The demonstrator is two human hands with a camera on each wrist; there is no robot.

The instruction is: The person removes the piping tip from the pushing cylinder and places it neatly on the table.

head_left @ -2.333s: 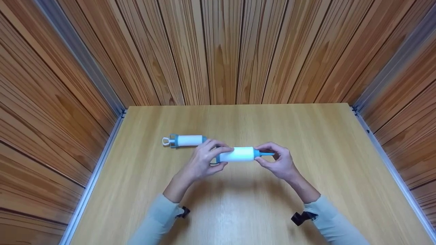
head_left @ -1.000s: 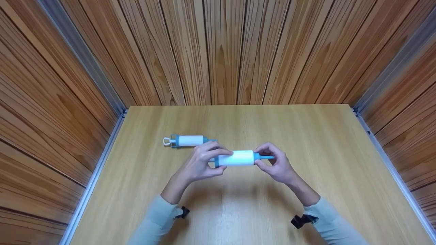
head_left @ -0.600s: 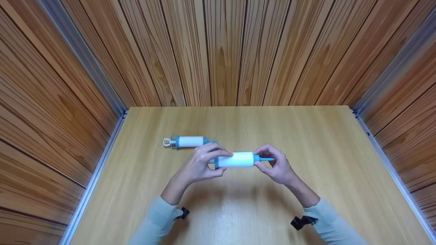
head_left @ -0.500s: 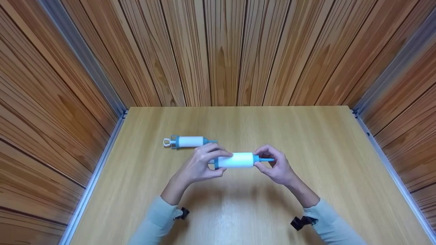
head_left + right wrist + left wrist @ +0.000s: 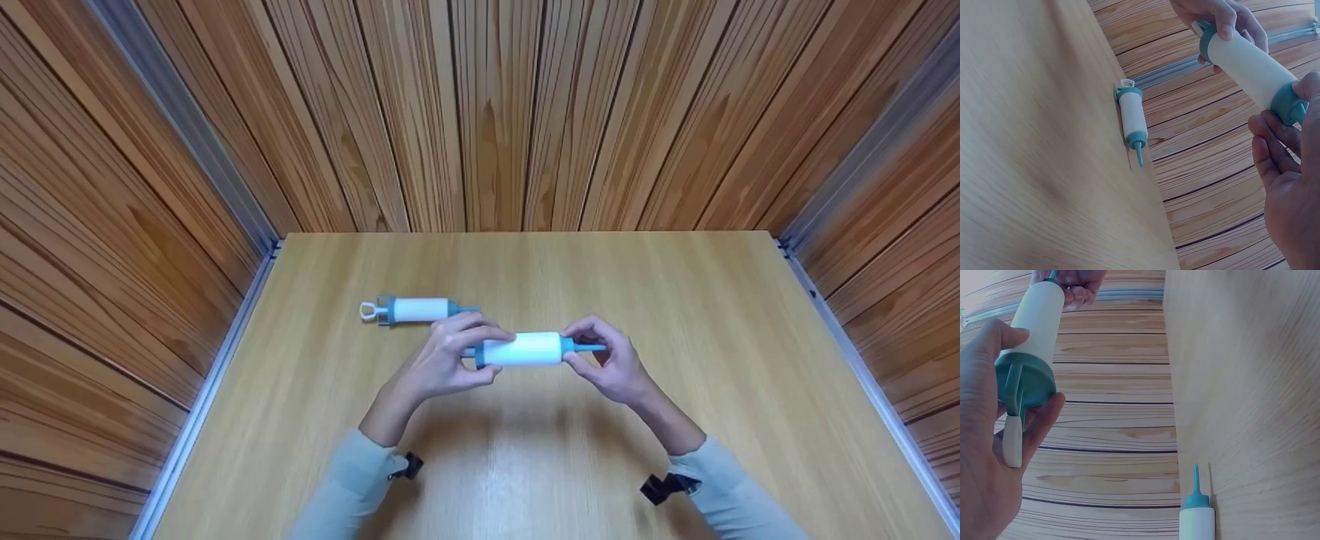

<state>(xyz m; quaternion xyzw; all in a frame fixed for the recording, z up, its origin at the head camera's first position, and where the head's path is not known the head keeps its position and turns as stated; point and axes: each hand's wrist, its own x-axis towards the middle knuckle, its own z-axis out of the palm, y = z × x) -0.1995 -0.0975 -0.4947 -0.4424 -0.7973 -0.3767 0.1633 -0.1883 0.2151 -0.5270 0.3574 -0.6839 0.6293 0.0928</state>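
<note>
A balloon pump (image 5: 525, 349) with a white barrel, teal ends and a thin teal nozzle is held level above the table between both hands. My left hand (image 5: 450, 352) grips the barrel at the teal collar, thumb below and fingers above. In the left wrist view the pump's white ring handle (image 5: 1013, 441) lies close to the left palm. My right hand (image 5: 611, 360) pinches the teal nozzle base (image 5: 1287, 103) between thumb and fingers. A second, similar balloon pump (image 5: 420, 310) lies on the table beyond the left hand, its nozzle pointing right.
The wooden table (image 5: 712, 300) is bounded by plank walls (image 5: 495, 112) at the back and sides. Metal rails (image 5: 202, 405) run along its left and right edges. Small black wrist mounts (image 5: 664, 487) stick out from the sleeves.
Since the oldest frame, the left hand and held pump have shifted slightly toward me, uncovering the lying pump's nozzle. The teal wing below the left fingers no longer shows. Both hands keep their grip.
</note>
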